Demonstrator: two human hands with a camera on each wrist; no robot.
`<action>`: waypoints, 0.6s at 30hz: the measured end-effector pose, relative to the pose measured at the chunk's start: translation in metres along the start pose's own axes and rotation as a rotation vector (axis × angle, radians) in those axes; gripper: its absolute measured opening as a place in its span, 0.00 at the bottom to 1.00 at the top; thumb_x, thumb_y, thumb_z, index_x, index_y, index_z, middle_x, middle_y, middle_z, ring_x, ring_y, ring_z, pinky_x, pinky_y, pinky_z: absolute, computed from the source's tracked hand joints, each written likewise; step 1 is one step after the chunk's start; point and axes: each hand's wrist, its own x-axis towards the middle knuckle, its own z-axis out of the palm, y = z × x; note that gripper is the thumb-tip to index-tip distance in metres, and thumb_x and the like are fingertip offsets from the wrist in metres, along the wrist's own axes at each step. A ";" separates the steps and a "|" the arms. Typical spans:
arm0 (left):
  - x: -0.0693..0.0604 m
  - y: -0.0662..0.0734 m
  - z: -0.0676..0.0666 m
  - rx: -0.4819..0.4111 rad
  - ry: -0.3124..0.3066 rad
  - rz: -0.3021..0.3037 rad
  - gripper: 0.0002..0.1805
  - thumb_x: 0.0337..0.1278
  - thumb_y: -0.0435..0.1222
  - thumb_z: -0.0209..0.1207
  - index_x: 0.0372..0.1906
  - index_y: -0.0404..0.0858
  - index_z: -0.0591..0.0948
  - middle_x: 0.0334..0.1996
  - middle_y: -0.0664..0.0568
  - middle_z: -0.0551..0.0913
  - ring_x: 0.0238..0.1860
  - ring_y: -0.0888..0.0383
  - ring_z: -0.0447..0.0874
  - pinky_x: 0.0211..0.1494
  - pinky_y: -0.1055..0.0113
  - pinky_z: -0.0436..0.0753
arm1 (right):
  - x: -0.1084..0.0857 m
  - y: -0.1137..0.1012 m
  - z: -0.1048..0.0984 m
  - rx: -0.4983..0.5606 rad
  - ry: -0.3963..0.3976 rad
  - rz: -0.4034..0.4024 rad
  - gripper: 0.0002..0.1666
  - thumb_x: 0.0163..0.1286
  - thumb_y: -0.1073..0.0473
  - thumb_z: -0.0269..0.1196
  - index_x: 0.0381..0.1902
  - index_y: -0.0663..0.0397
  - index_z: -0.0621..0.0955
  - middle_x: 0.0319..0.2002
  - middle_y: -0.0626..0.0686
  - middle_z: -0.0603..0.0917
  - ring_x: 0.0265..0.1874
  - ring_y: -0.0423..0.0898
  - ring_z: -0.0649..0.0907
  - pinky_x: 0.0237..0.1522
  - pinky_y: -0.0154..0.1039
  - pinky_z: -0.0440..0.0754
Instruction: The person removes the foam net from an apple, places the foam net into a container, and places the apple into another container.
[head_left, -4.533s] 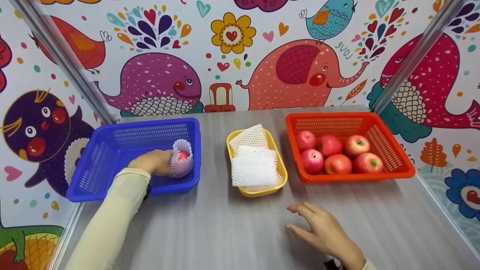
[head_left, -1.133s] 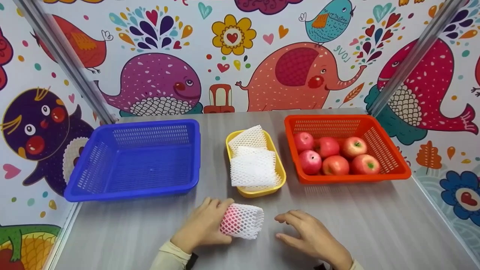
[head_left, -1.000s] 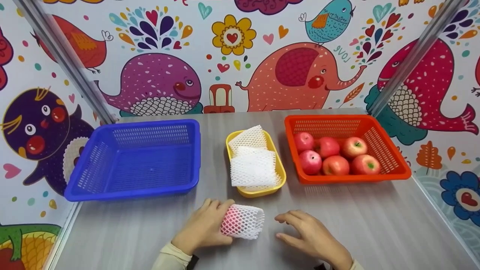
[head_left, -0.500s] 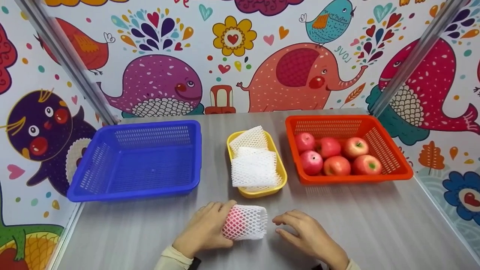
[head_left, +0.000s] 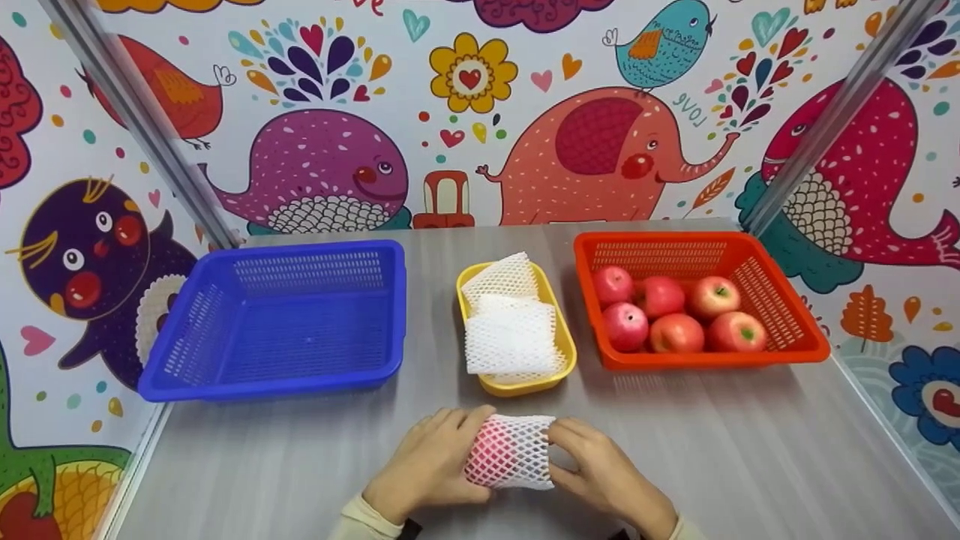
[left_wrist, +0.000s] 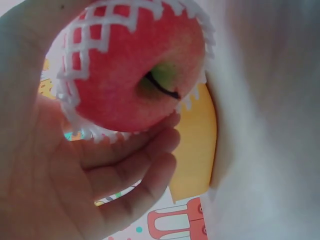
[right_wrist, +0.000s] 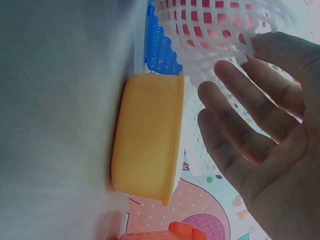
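An apple (left_wrist: 115, 85) in a white foam net sleeve (head_left: 534, 450) is held above the near part of the table. My left hand (head_left: 435, 461) grips it from the left, thumb below and fingers above. In the left wrist view the apple's stem end shows bare, framed by the net. At the right, loose end of the sleeve, my right hand (head_left: 600, 472) has its thumb and forefinger on the net's edge. Its other fingers (right_wrist: 225, 140) are bent loosely beside the net in the right wrist view.
A yellow basket (head_left: 517, 388) with several white foam nets stands mid-table. To the right, a red basket (head_left: 697, 360) holds several bare apples. A blue basket (head_left: 277, 386) with nothing in it stands left. Patterned panels (head_left: 450, 22) enclose the table's back and sides.
The left hand has lifted the net-wrapped apple out of the blue basket and brought it toward the front middle. Lately it shifted slightly right, and the right hand came to touch the sleeve's loose end.
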 end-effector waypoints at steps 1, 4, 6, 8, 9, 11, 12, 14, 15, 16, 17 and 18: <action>0.000 0.000 0.000 -0.002 0.002 -0.001 0.53 0.29 0.58 0.75 0.67 0.43 0.70 0.49 0.49 0.81 0.50 0.52 0.80 0.50 0.53 0.81 | 0.000 0.000 0.000 0.007 0.004 -0.005 0.22 0.48 0.66 0.75 0.42 0.49 0.81 0.39 0.42 0.80 0.38 0.40 0.80 0.40 0.36 0.80; 0.001 0.002 -0.001 -0.005 0.008 0.007 0.52 0.29 0.58 0.75 0.67 0.44 0.70 0.48 0.49 0.81 0.48 0.52 0.80 0.49 0.54 0.81 | -0.001 0.001 0.002 0.021 0.018 -0.017 0.22 0.49 0.65 0.76 0.42 0.47 0.82 0.40 0.42 0.80 0.38 0.40 0.80 0.40 0.33 0.79; 0.001 0.004 -0.002 -0.009 0.001 0.008 0.52 0.30 0.58 0.75 0.67 0.44 0.70 0.48 0.49 0.81 0.48 0.52 0.80 0.49 0.54 0.81 | -0.001 0.000 0.003 0.013 0.019 -0.004 0.23 0.48 0.64 0.76 0.43 0.48 0.82 0.42 0.43 0.80 0.39 0.40 0.80 0.41 0.33 0.80; 0.003 0.007 -0.001 -0.013 -0.008 0.011 0.52 0.30 0.58 0.75 0.68 0.44 0.70 0.49 0.49 0.81 0.49 0.52 0.80 0.49 0.54 0.81 | -0.001 0.000 0.004 0.003 0.008 0.017 0.25 0.46 0.63 0.77 0.45 0.49 0.82 0.45 0.44 0.79 0.41 0.41 0.80 0.42 0.34 0.81; 0.004 0.008 -0.001 -0.016 -0.013 0.011 0.52 0.31 0.57 0.75 0.68 0.44 0.69 0.49 0.50 0.81 0.49 0.53 0.80 0.49 0.54 0.81 | -0.002 -0.001 0.004 -0.012 0.003 0.028 0.28 0.44 0.63 0.78 0.46 0.50 0.83 0.48 0.47 0.79 0.43 0.42 0.81 0.43 0.36 0.82; 0.006 0.011 -0.001 -0.010 -0.022 0.010 0.53 0.30 0.57 0.75 0.68 0.44 0.69 0.50 0.50 0.81 0.49 0.53 0.79 0.50 0.54 0.81 | -0.002 -0.002 0.005 -0.033 -0.015 0.043 0.31 0.41 0.62 0.79 0.47 0.52 0.82 0.51 0.50 0.78 0.45 0.44 0.81 0.43 0.39 0.83; 0.007 0.012 -0.001 -0.005 -0.023 0.011 0.53 0.30 0.57 0.75 0.68 0.43 0.69 0.50 0.50 0.81 0.49 0.53 0.79 0.50 0.55 0.81 | -0.002 -0.002 0.006 -0.039 -0.023 0.042 0.33 0.39 0.62 0.79 0.47 0.53 0.82 0.51 0.51 0.77 0.44 0.44 0.81 0.42 0.39 0.83; 0.009 0.015 -0.002 0.005 -0.023 0.019 0.54 0.29 0.57 0.75 0.69 0.43 0.69 0.50 0.51 0.81 0.48 0.54 0.79 0.50 0.56 0.81 | -0.002 -0.001 0.006 -0.048 -0.037 0.030 0.33 0.38 0.62 0.79 0.47 0.54 0.82 0.50 0.52 0.77 0.44 0.44 0.81 0.41 0.40 0.83; 0.011 0.017 -0.002 0.010 -0.022 0.025 0.54 0.29 0.56 0.75 0.69 0.42 0.69 0.50 0.51 0.81 0.48 0.54 0.79 0.50 0.56 0.81 | -0.002 -0.001 0.007 -0.053 -0.046 0.021 0.32 0.40 0.60 0.79 0.47 0.54 0.82 0.48 0.52 0.77 0.43 0.44 0.80 0.41 0.40 0.83; 0.011 0.018 -0.002 0.015 -0.022 0.034 0.55 0.29 0.56 0.75 0.69 0.41 0.69 0.49 0.51 0.82 0.47 0.55 0.79 0.49 0.57 0.81 | -0.001 -0.001 0.007 -0.058 -0.059 0.008 0.30 0.42 0.58 0.79 0.46 0.53 0.82 0.47 0.50 0.77 0.42 0.43 0.80 0.42 0.40 0.82; 0.012 0.020 -0.002 0.021 -0.020 0.044 0.55 0.28 0.56 0.75 0.69 0.40 0.69 0.49 0.51 0.82 0.47 0.55 0.78 0.48 0.57 0.81 | -0.002 0.000 0.008 -0.067 -0.068 -0.009 0.29 0.43 0.57 0.79 0.45 0.53 0.82 0.45 0.49 0.78 0.41 0.43 0.79 0.41 0.40 0.82; 0.013 0.021 -0.002 0.027 -0.016 0.056 0.56 0.27 0.56 0.75 0.69 0.40 0.69 0.49 0.51 0.82 0.46 0.55 0.78 0.48 0.58 0.81 | -0.002 0.001 0.008 -0.076 -0.079 -0.026 0.28 0.45 0.54 0.79 0.44 0.53 0.82 0.44 0.48 0.79 0.42 0.43 0.79 0.43 0.41 0.82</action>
